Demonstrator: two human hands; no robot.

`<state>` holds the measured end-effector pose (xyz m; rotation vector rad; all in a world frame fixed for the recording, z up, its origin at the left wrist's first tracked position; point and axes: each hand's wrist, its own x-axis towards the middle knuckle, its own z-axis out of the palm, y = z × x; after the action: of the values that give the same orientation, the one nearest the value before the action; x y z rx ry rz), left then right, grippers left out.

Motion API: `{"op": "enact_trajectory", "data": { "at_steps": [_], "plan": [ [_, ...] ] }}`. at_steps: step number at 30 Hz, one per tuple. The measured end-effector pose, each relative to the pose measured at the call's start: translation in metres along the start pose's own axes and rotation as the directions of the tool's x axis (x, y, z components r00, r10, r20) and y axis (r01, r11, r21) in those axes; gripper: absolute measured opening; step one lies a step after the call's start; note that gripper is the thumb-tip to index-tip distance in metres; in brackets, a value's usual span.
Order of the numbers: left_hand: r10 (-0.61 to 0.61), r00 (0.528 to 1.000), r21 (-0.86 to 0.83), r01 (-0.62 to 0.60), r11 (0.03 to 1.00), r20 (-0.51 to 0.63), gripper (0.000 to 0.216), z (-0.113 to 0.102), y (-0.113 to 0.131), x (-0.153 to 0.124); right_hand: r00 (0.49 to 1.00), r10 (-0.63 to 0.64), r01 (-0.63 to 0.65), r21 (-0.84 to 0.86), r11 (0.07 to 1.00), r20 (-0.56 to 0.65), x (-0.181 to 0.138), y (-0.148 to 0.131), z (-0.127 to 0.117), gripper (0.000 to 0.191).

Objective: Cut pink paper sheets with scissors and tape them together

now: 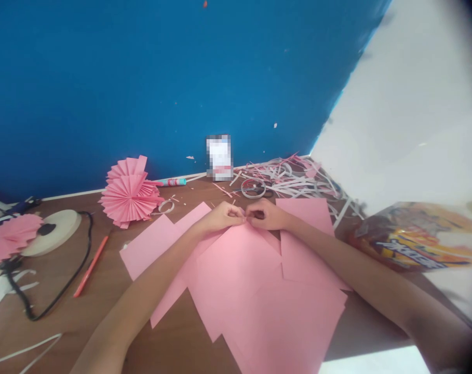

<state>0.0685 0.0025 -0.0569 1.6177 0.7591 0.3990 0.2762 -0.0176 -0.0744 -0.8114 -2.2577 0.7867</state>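
Both hands meet at the far corner of a pink paper sheet [236, 259]. My left hand [222, 217] pinches that corner from the left, fingers pressed together. From the right, my right hand [265, 214] pinches at the same corner, its thumb and fingertips curled round to meet. The fingertips of the two hands nearly touch. Several more pink sheets lie loosely overlapped under my forearms, among them one at the right [306, 239] and one at the left [150, 244]. How the corner is bent between the fingers is too small to make out.
Pink pleated paper rosettes [130, 195] stand by the blue wall. Left are a red pen [91, 266], a black cable [90, 244] and a round cream disc [60, 234]. Paper strips [298, 179], scissors [265, 191] and a blurred upright card [219, 158] lie behind; a snack bag [418, 236] is right.
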Motion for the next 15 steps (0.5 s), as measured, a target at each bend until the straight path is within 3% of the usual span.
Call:
{"op": "enact_trajectory", "data": {
  "at_steps": [15],
  "plan": [
    [0.019, 0.993, 0.061, -0.026, 0.998, 0.120, 0.016, -0.0030, 0.0049, 0.0050, 0.996, -0.085, 0.086, -0.071, 0.994, 0.010, 0.0017, -0.0074, 0.0067, 0.018]
  ]
}}
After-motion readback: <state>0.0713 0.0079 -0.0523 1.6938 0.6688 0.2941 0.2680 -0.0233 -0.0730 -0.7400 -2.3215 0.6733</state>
